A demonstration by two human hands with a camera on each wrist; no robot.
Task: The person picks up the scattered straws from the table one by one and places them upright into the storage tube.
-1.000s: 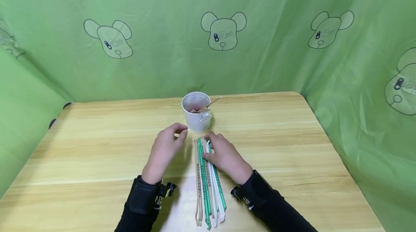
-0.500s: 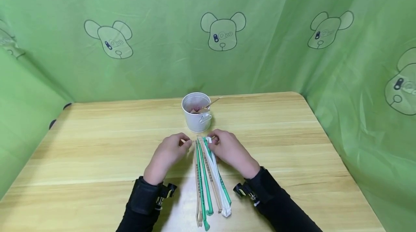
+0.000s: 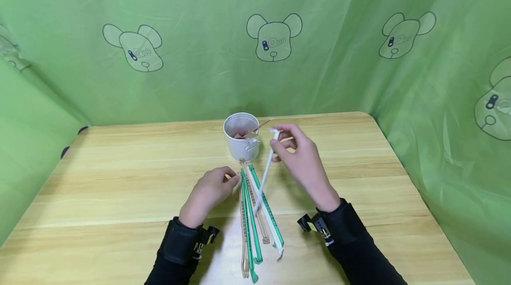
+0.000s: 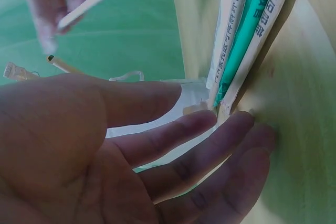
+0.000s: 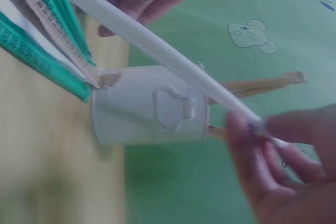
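Observation:
My right hand (image 3: 301, 158) pinches the top of a white paper-wrapped straw (image 3: 265, 176) between thumb and fingers. The straw slants down over a fanned row of wrapped straws on the table. Among these are a green straw (image 3: 273, 219), a brown straw (image 3: 243, 236) and a white one (image 3: 269, 218). At the upper left end of the row is my left hand (image 3: 209, 192), fingers loosely bent and fingertips right at the straw ends. In the left wrist view nothing lies between its thumb and fingers (image 4: 178, 132).
A small white metal bucket (image 3: 242, 147) stands just beyond the straws, near the table's back edge. Brown sticks (image 5: 257, 85) jut from its mouth. A green curtain (image 3: 199, 90) with printed bear heads hangs behind the wooden table (image 3: 119, 178).
My right hand has lifted the white straw out of the row, moving up and right. The remaining straws have spread and shifted. My left hand has edged slightly right toward the straw ends.

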